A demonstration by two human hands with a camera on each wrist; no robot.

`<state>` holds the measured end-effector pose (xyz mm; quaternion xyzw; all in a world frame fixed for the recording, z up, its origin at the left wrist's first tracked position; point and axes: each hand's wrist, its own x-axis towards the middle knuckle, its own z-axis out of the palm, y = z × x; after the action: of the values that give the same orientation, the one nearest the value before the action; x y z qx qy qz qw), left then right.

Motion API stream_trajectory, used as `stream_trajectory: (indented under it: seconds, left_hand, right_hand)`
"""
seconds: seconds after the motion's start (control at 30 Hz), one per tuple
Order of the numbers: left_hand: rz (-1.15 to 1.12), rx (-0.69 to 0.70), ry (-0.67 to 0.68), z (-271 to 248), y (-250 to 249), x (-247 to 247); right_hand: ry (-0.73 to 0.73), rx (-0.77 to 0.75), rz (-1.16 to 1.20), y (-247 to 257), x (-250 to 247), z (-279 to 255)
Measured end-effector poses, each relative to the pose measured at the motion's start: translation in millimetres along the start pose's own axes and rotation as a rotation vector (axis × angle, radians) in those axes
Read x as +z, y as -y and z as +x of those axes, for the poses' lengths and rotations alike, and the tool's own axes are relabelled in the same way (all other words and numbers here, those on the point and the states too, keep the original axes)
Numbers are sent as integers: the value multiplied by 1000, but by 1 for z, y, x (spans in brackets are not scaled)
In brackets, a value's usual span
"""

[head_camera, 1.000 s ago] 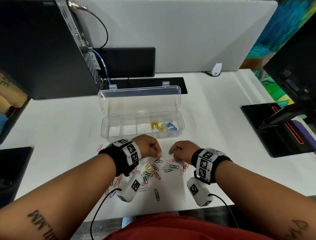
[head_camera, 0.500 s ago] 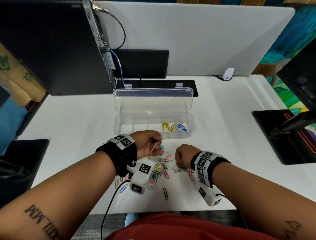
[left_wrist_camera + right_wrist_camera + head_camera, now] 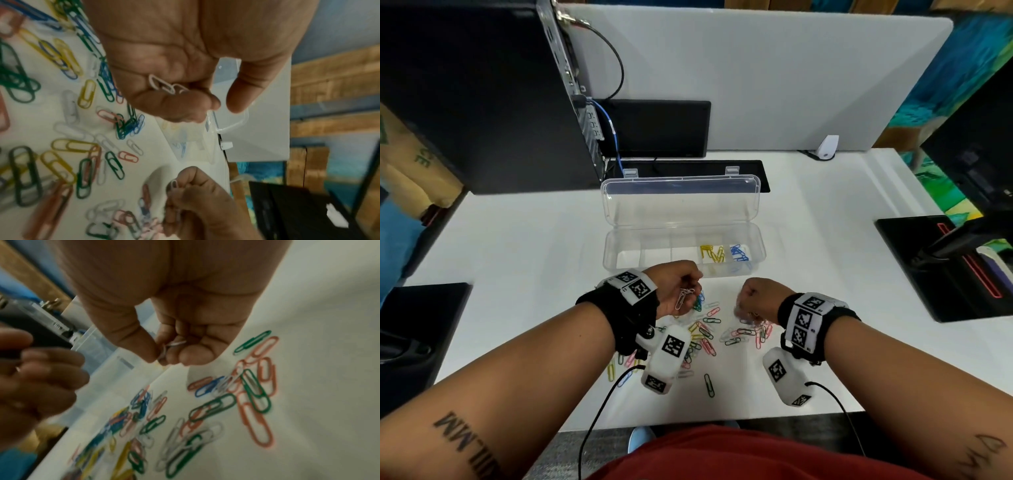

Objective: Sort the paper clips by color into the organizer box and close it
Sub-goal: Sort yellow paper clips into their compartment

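The left hand [image 3: 678,287] has lifted off the pile, its grip clamped on white clips [image 3: 164,85]; the right hand [image 3: 754,298] pinches another white clip [image 3: 172,344]. Next comes the open box [image 3: 758,241] toward the table's far edge.

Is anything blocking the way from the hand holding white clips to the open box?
Nothing visible does. The left hand holds white clips just in front of the organizer box, whose lid stands open behind it. The three left compartments look empty.
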<state>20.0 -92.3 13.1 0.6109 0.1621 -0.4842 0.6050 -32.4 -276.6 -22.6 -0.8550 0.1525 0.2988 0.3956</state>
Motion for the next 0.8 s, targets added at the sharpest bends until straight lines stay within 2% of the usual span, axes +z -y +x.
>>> stream_trajectory:
  seconds: [0.03, 0.13, 0.2, 0.27, 0.4, 0.6, 0.8]
  left_hand:
    - [125, 7, -24, 1, -1, 3]
    - [727, 131, -105, 8, 1, 11]
    - [1037, 246, -165, 12, 5, 14]
    - [1220, 295, -191, 15, 8, 16]
    - [1398, 354, -197, 16, 12, 21]
    - [1584, 342, -166, 25, 11, 29]
    - [1650, 312, -151, 35, 12, 32]
  right_hand:
    - [33, 26, 128, -1, 0, -1]
    - [71, 115, 411, -2, 0, -5]
    - [76, 129, 468, -2, 2, -6]
    - [92, 131, 402, -1, 2, -7]
    - [115, -15, -94, -6, 3, -11]
    - [163, -211, -595, -9, 10, -16]
    - [129, -300, -707, -11, 19, -12]
